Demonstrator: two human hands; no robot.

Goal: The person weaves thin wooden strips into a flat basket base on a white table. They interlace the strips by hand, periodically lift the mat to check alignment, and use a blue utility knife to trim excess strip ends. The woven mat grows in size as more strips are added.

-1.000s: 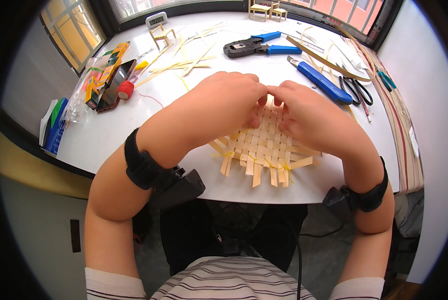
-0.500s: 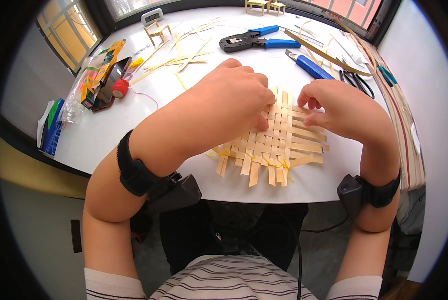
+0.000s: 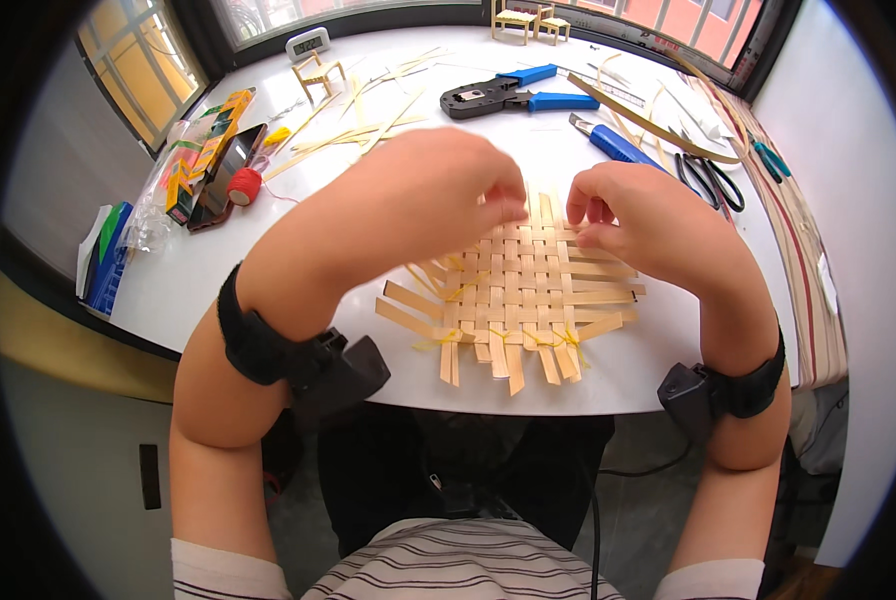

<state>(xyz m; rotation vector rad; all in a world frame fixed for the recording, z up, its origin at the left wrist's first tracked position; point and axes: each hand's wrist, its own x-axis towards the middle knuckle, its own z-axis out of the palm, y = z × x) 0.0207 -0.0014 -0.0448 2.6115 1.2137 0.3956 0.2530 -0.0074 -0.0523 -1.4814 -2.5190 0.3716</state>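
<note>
A woven mat of pale, flat wooden or bamboo strips (image 3: 519,285) lies near the table's front edge. Loose strip ends splay on its sides, and thin yellow ties knot its near and left edges. My left hand (image 3: 448,190) is over the mat's far left part, fingers curled toward the thumb; slight blur hides what they hold, if anything. Across from it, my right hand (image 3: 633,210) bends in at the far right corner. Its thumb and curled fingers close at a strip there. Both hands hide part of the mat's far edge.
Behind the mat lie a blue-handled crimping tool (image 3: 483,97), a blue utility knife (image 3: 618,143), black scissors (image 3: 710,180) and loose strips (image 3: 368,132). At left are a red thread spool (image 3: 244,187), a phone (image 3: 230,165) and boxes (image 3: 218,130). A small chair model (image 3: 318,72) stands farther back.
The mat has shifted left and slightly toward me, with more of its weave and left strip ends showing. My left hand has drawn left off the weave; my right hand has moved left too.
</note>
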